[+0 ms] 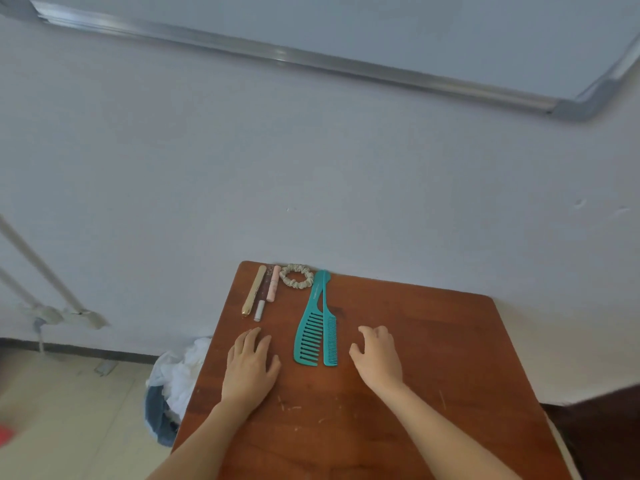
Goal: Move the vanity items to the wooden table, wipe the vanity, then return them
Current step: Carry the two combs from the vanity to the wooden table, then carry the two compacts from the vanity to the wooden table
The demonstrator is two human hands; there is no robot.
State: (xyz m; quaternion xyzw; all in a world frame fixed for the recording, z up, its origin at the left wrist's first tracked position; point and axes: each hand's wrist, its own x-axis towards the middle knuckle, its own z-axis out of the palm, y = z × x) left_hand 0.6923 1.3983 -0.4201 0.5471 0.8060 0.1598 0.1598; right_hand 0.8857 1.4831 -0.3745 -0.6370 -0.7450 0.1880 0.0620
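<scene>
Six vanity items lie on the far part of a reddish-brown wooden table (415,341), whose smooth top shows pale scratches near the front. Three slim tubes lie side by side near the far left corner: a shiny gold tube (254,291), a dark tube (264,289) with a silver end, and a shorter pink tube (273,283). Just right of them is one hair tie (296,277), a ruffled beige fabric ring. Two teal plastic combs lie next to each other, handles towards the wall: a wide-toothed comb (311,303) and a narrower fine-toothed comb (327,341).

There are two bare hands, and both hold nothing. The left hand (250,367) lies flat on the table with fingers straight, near the tubes' ends. The right hand (377,355) is right of the combs with fingers loosely curled; whether it touches the wood I cannot tell.

On the floor left of the table stands one blue bin (157,415) stuffed with crumpled white material. One whiteboard (415,29) with a metal frame hangs on the pale wall (242,168).
</scene>
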